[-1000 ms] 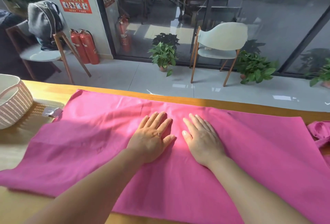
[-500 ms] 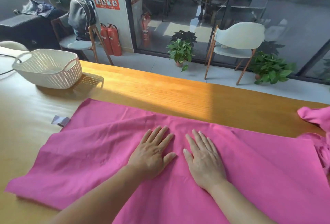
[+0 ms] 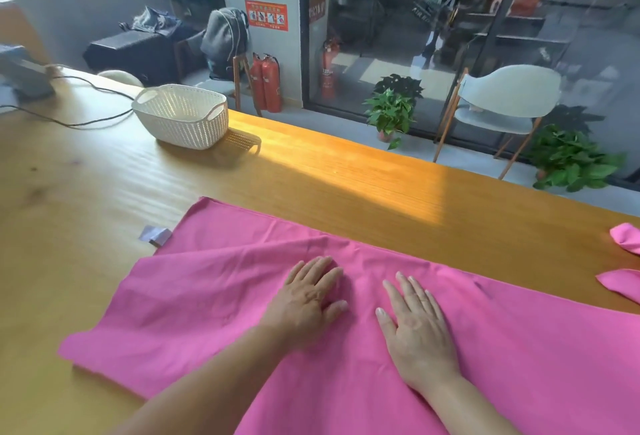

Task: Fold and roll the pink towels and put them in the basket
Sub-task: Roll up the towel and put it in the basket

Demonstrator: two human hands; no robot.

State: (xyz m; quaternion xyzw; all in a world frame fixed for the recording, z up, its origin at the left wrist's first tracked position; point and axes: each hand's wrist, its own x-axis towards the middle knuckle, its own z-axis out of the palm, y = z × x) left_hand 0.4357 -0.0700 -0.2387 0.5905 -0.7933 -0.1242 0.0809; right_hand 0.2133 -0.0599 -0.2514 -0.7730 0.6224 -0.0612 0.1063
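Observation:
A large pink towel (image 3: 214, 299) lies spread on the wooden table (image 3: 346, 185), folded over once with a diagonal crease on its left part. My left hand (image 3: 308, 299) and my right hand (image 3: 415, 327) both press flat on the towel's middle, fingers straight, a small gap between them. A white woven basket (image 3: 183, 117) stands upright at the far left of the table, with nothing visible inside. A second pink towel (image 3: 623, 261) lies bunched at the right edge of the view.
A small grey label (image 3: 156, 235) sticks out at the towel's left corner. Black cables (image 3: 69, 119) and a grey device (image 3: 20, 74) lie at the far left. Beyond the table are chairs (image 3: 502, 105), potted plants (image 3: 391, 112) and fire extinguishers (image 3: 266, 83).
The view has turned left and back, so the basket now shows in full. The towel has slid toward me under both flat hands, and my hands have drawn slightly apart.

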